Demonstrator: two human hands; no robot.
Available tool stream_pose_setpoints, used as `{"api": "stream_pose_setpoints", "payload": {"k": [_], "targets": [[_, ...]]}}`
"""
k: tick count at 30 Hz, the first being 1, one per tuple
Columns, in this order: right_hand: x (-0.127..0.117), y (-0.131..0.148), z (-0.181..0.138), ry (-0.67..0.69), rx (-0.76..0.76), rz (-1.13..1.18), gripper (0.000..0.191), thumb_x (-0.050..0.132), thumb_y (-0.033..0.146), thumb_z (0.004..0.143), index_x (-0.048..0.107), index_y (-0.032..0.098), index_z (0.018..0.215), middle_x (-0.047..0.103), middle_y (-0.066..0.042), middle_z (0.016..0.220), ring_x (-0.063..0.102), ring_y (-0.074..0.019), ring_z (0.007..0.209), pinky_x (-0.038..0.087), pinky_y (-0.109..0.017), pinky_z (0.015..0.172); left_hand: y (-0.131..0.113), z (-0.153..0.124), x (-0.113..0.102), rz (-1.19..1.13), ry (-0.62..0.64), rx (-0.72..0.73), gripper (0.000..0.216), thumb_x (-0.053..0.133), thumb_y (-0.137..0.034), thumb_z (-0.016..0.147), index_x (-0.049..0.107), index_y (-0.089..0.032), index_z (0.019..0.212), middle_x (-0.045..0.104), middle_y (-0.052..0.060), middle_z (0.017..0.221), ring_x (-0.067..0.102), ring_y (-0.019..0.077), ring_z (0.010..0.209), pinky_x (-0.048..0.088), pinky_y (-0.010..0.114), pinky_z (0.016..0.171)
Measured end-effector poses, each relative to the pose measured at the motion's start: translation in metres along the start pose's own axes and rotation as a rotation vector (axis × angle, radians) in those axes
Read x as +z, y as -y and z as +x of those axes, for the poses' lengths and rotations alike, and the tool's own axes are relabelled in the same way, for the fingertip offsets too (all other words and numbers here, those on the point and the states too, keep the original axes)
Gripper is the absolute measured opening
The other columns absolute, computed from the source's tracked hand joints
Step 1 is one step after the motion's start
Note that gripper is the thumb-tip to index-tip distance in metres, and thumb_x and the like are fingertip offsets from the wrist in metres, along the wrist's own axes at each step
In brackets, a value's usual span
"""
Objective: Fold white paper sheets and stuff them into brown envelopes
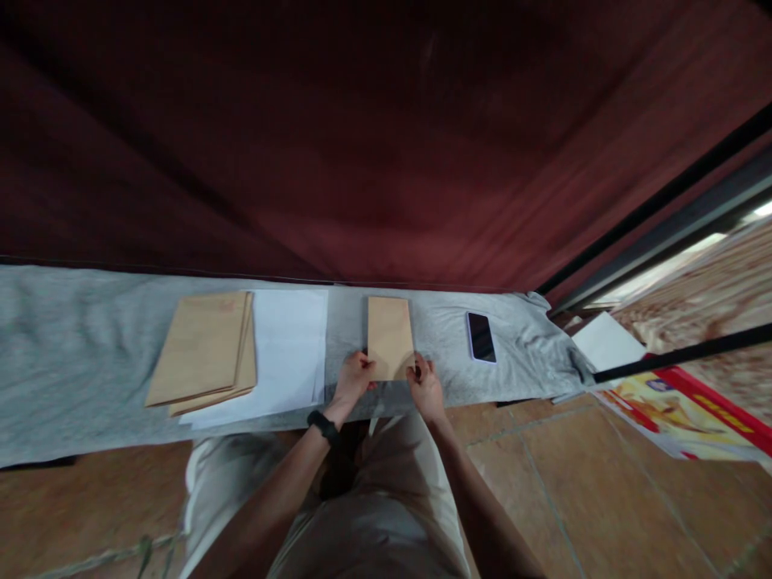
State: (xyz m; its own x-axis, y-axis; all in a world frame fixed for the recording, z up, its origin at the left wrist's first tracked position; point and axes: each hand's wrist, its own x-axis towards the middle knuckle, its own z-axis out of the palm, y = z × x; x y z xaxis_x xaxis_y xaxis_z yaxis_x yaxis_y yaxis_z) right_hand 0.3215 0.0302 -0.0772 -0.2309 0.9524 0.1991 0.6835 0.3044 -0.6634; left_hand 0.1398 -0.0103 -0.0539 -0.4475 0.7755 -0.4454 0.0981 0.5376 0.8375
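Note:
A small brown paper envelope (pixel 389 336) lies lengthwise before me on the grey cloth. At its lower left edge, my left hand (pixel 357 375) pinches the paper between thumb and fingers; a dark band circles that wrist. My right hand (pixel 425 383) grips the lower right corner with its fingers bent. To the left, several larger brown envelopes (pixel 202 346) are stacked loosely. They partly cover white paper sheets (pixel 289 346). Whether the small envelope has anything inside cannot be seen.
A phone (pixel 481 337) with a dark screen lies right of the envelope. The narrow bench under the grey cloth (pixel 78 354) meets a dark red curtain (pixel 386 177) behind. Black metal bars (pixel 687 351) and a red and yellow box (pixel 687 410) stand at the right, above a tiled floor.

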Motion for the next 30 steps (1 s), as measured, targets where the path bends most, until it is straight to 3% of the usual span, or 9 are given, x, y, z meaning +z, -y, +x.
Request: {"api": "stream_pose_setpoints", "payload": {"k": [3, 7, 15, 20, 26, 28, 30], "targets": [[0.004, 0.002, -0.005, -0.038, -0.112, -0.032, 0.046, 0.046, 0.027, 0.097, 0.055, 0.018, 0.141, 0.061, -0.014, 0.12, 0.061, -0.0252, 0.113, 0.052, -0.041, 0.099, -0.001, 0.0, 0.001, 0.013, 0.007, 0.022, 0.008, 0.058, -0.021, 0.092, 0.062, -0.016, 0.095, 0.068, 0.0, 0.076, 0.063, 0.0108, 0.048, 0.046, 0.021, 0.048], [0.009, 0.002, -0.006, -0.083, -0.182, -0.035, 0.042, 0.046, 0.028, 0.098, 0.058, 0.018, 0.137, 0.057, -0.017, 0.131, 0.055, -0.0275, 0.125, 0.049, -0.047, 0.105, -0.005, 0.002, 0.005, 0.035, 0.021, 0.062, 0.006, 0.057, -0.018, 0.09, 0.061, -0.016, 0.093, 0.067, 0.0, 0.075, 0.061, 0.0103, 0.049, 0.045, 0.021, 0.048], [0.009, -0.007, 0.0, -0.104, -0.158, -0.082, 0.039, 0.045, 0.033, 0.098, 0.061, 0.02, 0.132, 0.055, -0.017, 0.136, 0.056, -0.0277, 0.124, 0.05, -0.047, 0.104, -0.014, 0.006, 0.009, 0.109, 0.045, 0.105, 0.006, 0.056, -0.018, 0.089, 0.061, -0.016, 0.092, 0.061, -0.004, 0.064, 0.058, 0.0104, 0.048, 0.041, 0.02, 0.048], [0.013, -0.01, -0.001, -0.091, -0.169, -0.196, 0.041, 0.044, 0.033, 0.098, 0.058, 0.019, 0.134, 0.055, -0.019, 0.136, 0.056, -0.0299, 0.121, 0.051, -0.05, 0.098, -0.018, 0.001, 0.009, 0.195, 0.039, 0.114, 0.013, 0.055, -0.022, 0.093, 0.064, -0.015, 0.098, 0.065, -0.002, 0.067, 0.061, 0.0114, 0.051, 0.043, 0.021, 0.052], [0.006, 0.002, -0.004, -0.093, -0.208, -0.276, 0.043, 0.044, 0.029, 0.1, 0.054, 0.019, 0.141, 0.047, -0.021, 0.148, 0.048, -0.0331, 0.133, 0.046, -0.056, 0.104, -0.03, -0.012, 0.01, 0.363, -0.037, 0.137, 0.02, 0.056, -0.022, 0.093, 0.065, -0.014, 0.108, 0.074, 0.01, 0.088, 0.072, 0.0222, 0.086, 0.05, 0.029, 0.076], [0.004, 0.014, -0.002, -0.094, -0.243, -0.206, 0.044, 0.044, 0.03, 0.1, 0.053, 0.02, 0.142, 0.045, -0.02, 0.15, 0.045, -0.0325, 0.137, 0.044, -0.057, 0.108, -0.03, -0.019, -0.002, 0.423, -0.078, 0.181, 0.026, 0.058, -0.029, 0.094, 0.064, -0.015, 0.114, 0.074, 0.013, 0.097, 0.071, 0.0255, 0.094, 0.051, 0.033, 0.083], [0.007, 0.029, 0.0, -0.054, -0.269, -0.077, 0.044, 0.045, 0.031, 0.1, 0.054, 0.021, 0.142, 0.047, -0.018, 0.15, 0.044, -0.0306, 0.14, 0.043, -0.055, 0.112, -0.022, -0.027, -0.027, 0.506, -0.183, 0.318, 0.03, 0.053, -0.034, 0.097, 0.062, -0.016, 0.12, 0.073, 0.013, 0.107, 0.07, 0.0262, 0.101, 0.052, 0.036, 0.088]]}}
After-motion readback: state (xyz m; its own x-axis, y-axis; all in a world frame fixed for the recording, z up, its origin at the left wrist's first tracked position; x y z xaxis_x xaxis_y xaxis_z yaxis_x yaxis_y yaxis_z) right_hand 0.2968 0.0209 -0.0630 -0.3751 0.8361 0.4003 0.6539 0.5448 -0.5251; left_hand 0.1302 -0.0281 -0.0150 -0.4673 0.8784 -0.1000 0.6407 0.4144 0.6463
